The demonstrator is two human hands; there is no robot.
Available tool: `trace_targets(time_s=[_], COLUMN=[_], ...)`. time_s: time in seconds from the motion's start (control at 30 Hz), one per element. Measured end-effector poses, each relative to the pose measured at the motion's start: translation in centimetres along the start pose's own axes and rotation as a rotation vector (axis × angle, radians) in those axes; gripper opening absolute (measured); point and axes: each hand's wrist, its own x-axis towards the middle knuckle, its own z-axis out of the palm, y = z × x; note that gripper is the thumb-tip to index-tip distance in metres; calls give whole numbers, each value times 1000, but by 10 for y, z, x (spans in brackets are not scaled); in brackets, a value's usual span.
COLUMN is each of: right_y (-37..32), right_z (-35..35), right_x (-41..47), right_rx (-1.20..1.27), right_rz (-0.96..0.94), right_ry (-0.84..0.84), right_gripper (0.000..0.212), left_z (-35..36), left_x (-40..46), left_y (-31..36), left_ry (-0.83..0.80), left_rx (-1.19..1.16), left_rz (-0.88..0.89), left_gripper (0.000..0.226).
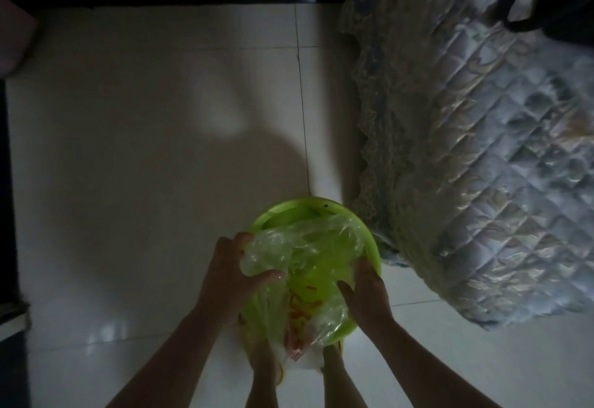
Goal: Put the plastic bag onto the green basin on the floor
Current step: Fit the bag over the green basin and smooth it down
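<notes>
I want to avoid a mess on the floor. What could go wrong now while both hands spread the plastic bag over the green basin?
1. The plastic bag is thin and crumpled; the left hand bunches it, so it may tear.
2. It does not yet cover the far rim of the green basin and may slip in.
3. The quilted bedcover hangs close beside the basin and may catch the bag.

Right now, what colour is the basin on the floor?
Bright green basin, seen in the head view.

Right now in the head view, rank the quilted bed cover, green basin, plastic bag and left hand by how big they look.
1. quilted bed cover
2. green basin
3. plastic bag, nearly the basin's size
4. left hand
</notes>
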Motion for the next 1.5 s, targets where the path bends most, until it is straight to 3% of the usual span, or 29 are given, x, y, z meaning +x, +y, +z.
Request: trace_targets(time_s=[0.1,0.17,0.23,0.37,0.47,0.53,0.6,0.73,0.8,0.93,1.27,1.37,1.5], right_y=[1,1,2,8,4,-8,-24,-40,-41,-36,-3,13,23], right_z=[-2,-6,-13,-32,-46,-49,-49,-51,-57,-70,-56,-56,-63], right_x=[7,9,11,8,-3,-3,6,44,57,83,116,114,96], right_rx=[-159,-192,-130,0,-63,-115,-133,-111,-55,37,228,446,730], right_rz=[17,46,82,61,29,-140,-219,-92,-134,-73,11,93,157], right_ry=[-111,-50,66,138,325,476,514,332,310,282,31,-67,-254], right_gripper=[61,48,36,51,52,44,37,30,21,22,34,43,27], left_z=[-5,-9,-13,-20,-29,-32,-33,-39,-41,-37,-22,-14,-19], left_x=[7,14,19,26,32,37,42,55,66,88,124,116,98], left_y=[-7,-9,-5,12,30,36,39,42,43,42,-5,-9,-8], left_ry=[19,52,51,-139,-252,-219,-97,40,75,162,-59,-102,-86], left_rx=[342,538,567,333,-27,-218,-200,-103,-26,20,304,148,-248], left_rz=[15,2,-41,-93,-168,-190,-116,55,83,59,-23,-145,-311], left_gripper=[70,67,70,78,56,33,32,27,27,37,46,40,38])
